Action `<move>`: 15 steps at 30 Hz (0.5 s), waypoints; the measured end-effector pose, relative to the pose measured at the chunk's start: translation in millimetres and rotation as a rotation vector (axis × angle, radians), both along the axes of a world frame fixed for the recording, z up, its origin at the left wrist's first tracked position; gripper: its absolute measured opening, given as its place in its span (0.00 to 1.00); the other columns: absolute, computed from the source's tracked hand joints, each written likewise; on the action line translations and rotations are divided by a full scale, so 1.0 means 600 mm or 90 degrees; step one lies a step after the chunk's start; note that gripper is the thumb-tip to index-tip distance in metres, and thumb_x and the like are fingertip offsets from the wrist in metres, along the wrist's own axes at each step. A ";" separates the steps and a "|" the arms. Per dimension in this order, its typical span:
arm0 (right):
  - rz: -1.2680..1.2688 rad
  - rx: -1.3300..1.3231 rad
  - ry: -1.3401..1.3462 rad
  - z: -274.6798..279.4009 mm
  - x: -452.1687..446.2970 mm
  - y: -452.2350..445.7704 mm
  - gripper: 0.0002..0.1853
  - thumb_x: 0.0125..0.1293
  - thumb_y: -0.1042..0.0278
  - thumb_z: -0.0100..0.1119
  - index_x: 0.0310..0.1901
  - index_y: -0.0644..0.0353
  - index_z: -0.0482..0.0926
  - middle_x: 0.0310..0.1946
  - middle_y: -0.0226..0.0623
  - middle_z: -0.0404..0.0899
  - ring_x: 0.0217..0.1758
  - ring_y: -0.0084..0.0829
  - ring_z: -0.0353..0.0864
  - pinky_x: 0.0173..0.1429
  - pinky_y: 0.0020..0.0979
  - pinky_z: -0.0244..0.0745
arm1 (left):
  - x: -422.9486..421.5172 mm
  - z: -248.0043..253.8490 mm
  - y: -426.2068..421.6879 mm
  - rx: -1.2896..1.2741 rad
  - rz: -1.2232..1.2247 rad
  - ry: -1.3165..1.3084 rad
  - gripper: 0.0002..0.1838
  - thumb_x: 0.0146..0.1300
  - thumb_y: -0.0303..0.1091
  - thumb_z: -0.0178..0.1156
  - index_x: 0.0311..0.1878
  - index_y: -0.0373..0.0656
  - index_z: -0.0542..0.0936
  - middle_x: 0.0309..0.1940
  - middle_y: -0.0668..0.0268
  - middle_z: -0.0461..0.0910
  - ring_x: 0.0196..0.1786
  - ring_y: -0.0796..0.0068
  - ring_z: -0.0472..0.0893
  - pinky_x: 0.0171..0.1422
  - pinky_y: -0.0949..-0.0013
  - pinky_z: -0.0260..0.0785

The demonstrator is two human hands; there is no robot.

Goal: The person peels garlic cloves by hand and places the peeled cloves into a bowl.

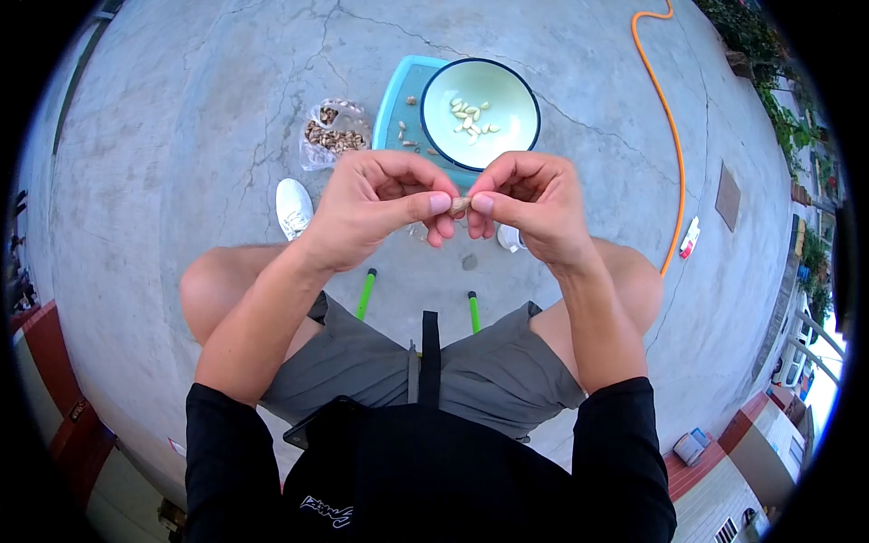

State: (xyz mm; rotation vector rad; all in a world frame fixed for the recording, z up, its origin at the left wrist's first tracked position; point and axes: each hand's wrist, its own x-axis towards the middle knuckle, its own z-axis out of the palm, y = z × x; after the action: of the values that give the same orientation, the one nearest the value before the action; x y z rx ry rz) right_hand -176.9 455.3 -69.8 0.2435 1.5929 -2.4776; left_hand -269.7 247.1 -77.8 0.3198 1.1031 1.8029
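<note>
At 12 o'clock from the hands, bowl w/ some peeled cloves: done. At 10, bag w/ many unpeeled cloves: left. L hand & R hand pinch one clove btw them, skin seemingly on.

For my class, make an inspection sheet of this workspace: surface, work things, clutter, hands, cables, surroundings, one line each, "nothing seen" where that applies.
Surface: turquoise stand on cracked concrete ground.
Work things: dark-rimmed bowl on the stand, pale cloves inside; clear plastic bag of brown cloves beside the stand.
Clutter: small brownish pieces on the stand, left of the bowl.
Hands: left hand and right hand pinch one brownish clove between their fingers.
Cables: orange hose or cable, cannot tell which, along the ground at right.
Surroundings: flat brown square on the ground; plants at the right edge.
</note>
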 end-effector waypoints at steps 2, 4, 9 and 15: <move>0.006 -0.006 -0.018 0.000 -0.001 0.002 0.04 0.64 0.78 0.67 0.35 0.69 0.81 0.28 0.41 0.85 0.30 0.28 0.86 0.34 0.26 0.81 | 0.002 0.000 0.001 -0.004 0.000 0.010 0.07 0.67 0.24 0.63 0.43 0.29 0.82 0.34 0.57 0.85 0.35 0.72 0.85 0.39 0.71 0.80; 0.005 -0.030 -0.023 -0.003 -0.001 0.002 0.04 0.63 0.78 0.67 0.35 0.69 0.81 0.28 0.41 0.85 0.30 0.28 0.86 0.34 0.26 0.82 | 0.005 0.001 0.002 -0.008 0.017 0.004 0.07 0.66 0.24 0.64 0.43 0.30 0.82 0.37 0.55 0.84 0.35 0.72 0.84 0.36 0.71 0.79; -0.021 -0.104 0.010 -0.013 0.002 -0.012 0.03 0.63 0.80 0.66 0.34 0.68 0.80 0.29 0.42 0.85 0.31 0.29 0.86 0.36 0.28 0.84 | 0.008 -0.006 0.003 0.040 0.017 -0.013 0.07 0.67 0.25 0.63 0.43 0.30 0.82 0.37 0.54 0.84 0.35 0.72 0.84 0.36 0.72 0.78; -0.022 -0.152 0.057 -0.022 0.007 -0.014 0.03 0.64 0.81 0.64 0.35 0.68 0.79 0.32 0.45 0.85 0.33 0.31 0.87 0.37 0.29 0.85 | 0.009 -0.007 0.002 0.053 0.012 -0.037 0.07 0.66 0.25 0.64 0.43 0.30 0.82 0.37 0.53 0.84 0.34 0.73 0.84 0.34 0.73 0.77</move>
State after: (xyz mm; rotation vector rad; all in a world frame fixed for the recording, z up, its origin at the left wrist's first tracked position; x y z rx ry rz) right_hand -172.6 446.8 -83.1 0.1276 1.3161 -2.7097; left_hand -264.4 248.5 -81.7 0.3043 0.9958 1.8670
